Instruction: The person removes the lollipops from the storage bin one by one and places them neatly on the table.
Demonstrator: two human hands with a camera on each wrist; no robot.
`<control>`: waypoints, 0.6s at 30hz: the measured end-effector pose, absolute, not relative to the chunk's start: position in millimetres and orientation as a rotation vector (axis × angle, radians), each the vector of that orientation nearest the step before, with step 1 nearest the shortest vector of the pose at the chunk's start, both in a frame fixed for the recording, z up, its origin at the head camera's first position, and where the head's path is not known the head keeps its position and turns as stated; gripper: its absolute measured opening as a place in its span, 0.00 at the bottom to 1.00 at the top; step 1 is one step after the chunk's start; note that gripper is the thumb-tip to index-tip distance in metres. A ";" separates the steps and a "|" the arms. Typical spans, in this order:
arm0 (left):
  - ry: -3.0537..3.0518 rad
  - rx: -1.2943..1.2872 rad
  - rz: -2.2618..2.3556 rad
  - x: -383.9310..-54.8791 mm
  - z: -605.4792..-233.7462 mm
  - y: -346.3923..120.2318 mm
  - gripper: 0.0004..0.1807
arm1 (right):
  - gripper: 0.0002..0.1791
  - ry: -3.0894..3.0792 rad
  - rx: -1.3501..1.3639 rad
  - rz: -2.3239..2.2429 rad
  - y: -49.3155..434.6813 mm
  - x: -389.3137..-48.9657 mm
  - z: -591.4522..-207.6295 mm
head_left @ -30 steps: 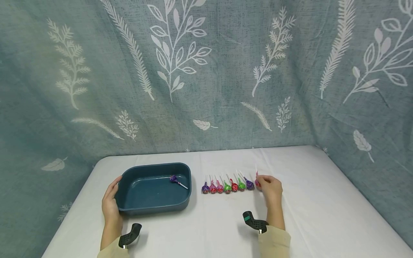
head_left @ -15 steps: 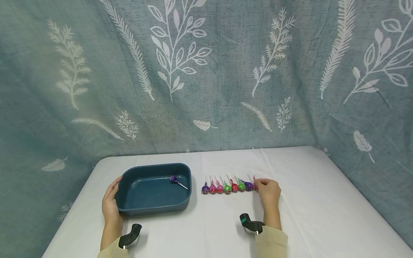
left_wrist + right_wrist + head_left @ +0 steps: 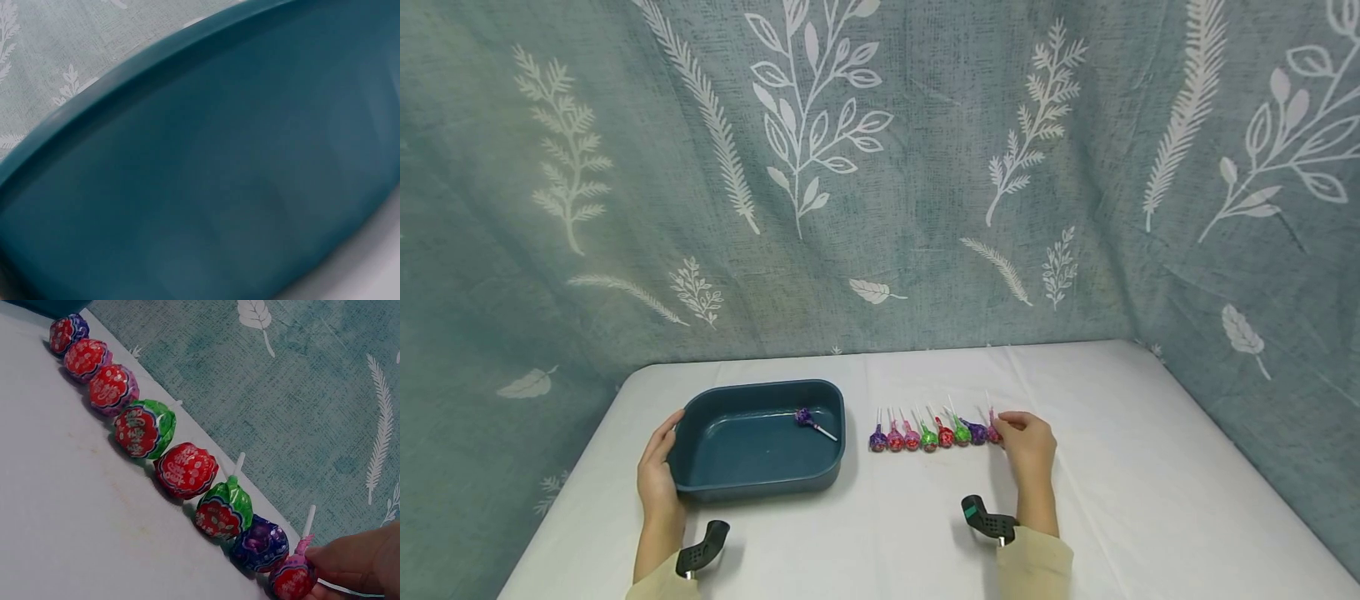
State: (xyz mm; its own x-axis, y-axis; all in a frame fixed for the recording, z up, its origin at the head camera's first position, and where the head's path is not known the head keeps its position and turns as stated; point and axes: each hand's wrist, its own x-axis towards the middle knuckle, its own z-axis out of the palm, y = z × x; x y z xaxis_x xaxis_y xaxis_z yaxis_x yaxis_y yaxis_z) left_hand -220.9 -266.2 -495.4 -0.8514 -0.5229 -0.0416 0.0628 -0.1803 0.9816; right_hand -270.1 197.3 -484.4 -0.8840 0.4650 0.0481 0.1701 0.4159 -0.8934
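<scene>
My right hand [image 3: 1028,442] pinches a pink-wrapped lollipop [image 3: 294,578] near the base of its stick, thumb and fingertip on the wrapper. This lollipop stands at the right end of a row, right beside a purple lollipop [image 3: 261,544]. Along the row to the left come a green lollipop [image 3: 225,509], a red one [image 3: 186,470] and several more, sticks toward the backdrop. My left hand [image 3: 658,475] rests along the outer left side of a dark teal bin [image 3: 752,487], fingers extended against its wall. Inside the bin lies one purple lollipop [image 3: 803,416] with a white stick.
A white cloth [image 3: 910,525] covers the table. Behind its far edge hangs a teal curtain [image 3: 925,250] with white leaf prints. Black wrist cameras [image 3: 988,521] sit at both sleeves. The bin wall [image 3: 219,156] fills most of the left wrist view.
My right hand has moved slightly left with the pink lollipop, bringing it up beside the purple one, which shifted a little left. My left hand and the bin have stayed put.
</scene>
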 end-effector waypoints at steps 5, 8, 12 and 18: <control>-1.706 0.533 -2.082 -221.1 -494.9 -266.3 0.23 | 0.13 -2.453 -0.549 1.343 197.5 -268.6 -485.1; -1.705 0.532 -2.081 -221.3 -495.2 -266.2 0.22 | 0.14 -2.471 -0.544 1.327 197.3 -267.5 -484.9; -1.703 0.527 -2.081 -221.7 -495.4 -266.3 0.22 | 0.15 -2.466 -0.539 1.328 198.0 -267.3 -484.4; -1.702 0.527 -2.086 -220.7 -496.1 -266.0 0.23 | 0.16 -2.437 -0.554 1.343 199.7 -267.5 -483.1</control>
